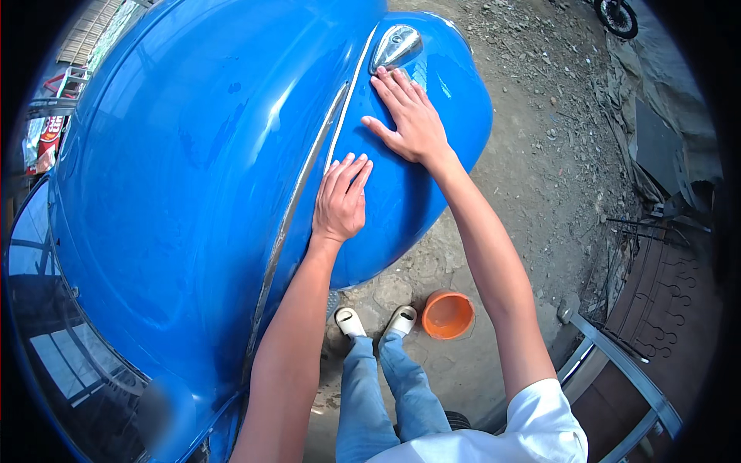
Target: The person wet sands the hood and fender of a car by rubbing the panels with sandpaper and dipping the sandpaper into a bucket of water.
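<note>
Both of my hands rest on the glossy blue front fender (461,108) of a rounded car. My right hand (411,123) lies flat with its fingers spread, the fingertips at the lower edge of a teardrop-shaped chrome lamp housing (397,46). Nearer to me, my left hand (340,202) is laid on the fender beside its seam with the hood, fingers stretched out and close together. A pale trim strip (356,77) runs along that seam. Neither hand shows anything in it; what lies under the palms is hidden.
The blue hood (193,154) fills the left side, with wet-looking patches, and the windshield (58,332) is at lower left. An orange bucket (448,316) stands by my feet. A metal frame (625,370) is at lower right, and a wheel (616,17) at far right.
</note>
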The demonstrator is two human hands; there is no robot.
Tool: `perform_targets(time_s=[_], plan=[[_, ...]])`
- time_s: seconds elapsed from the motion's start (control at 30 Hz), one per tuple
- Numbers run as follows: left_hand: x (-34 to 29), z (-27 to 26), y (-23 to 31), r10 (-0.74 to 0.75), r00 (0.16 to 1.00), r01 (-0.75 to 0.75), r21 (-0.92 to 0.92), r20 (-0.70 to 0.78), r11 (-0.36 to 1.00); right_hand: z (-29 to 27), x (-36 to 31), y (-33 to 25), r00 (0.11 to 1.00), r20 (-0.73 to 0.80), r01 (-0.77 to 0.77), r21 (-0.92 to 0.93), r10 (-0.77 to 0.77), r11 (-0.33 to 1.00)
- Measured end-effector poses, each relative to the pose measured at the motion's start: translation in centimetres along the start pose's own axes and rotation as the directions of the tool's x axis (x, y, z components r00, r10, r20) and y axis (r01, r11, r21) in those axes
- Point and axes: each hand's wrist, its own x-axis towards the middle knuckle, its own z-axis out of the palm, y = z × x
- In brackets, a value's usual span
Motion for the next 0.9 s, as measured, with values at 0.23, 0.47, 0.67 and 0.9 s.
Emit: perform_targets(time_s=[0.23, 0.47, 0.67, 0.9], plan=[[-1.2, 0.3, -1.2, -0.003, 1.000, 0.004, 0.049, -0.016, 0.999, 1.1, -3.5, -3.2, 0.998, 0.062, 0.020, 0.133, -0.029, 0.991], [-0.1, 0.0, -0.2, 0.020, 1.000, -0.019, 0.050, -0.019, 0.999, 2.5, 1.0, -3.9, 0.991, -0.027, -0.127, 0.072, 0.129, 0.989], [-0.1, -0.4, -0.4, 0.032, 0.999, -0.030, 0.057, -0.034, 0.998, 1.8, 1.5, -2.9, 0.987, -0.004, -0.144, 0.424, 0.161, 0.894], [-0.8, 0.1, -0.1, 0.011, 0.998, -0.009, 0.040, -0.060, 0.999, 0.9, -7.1, 0.6, 0.827, -0.197, -0.501, 0.168, 0.527, 0.849]])
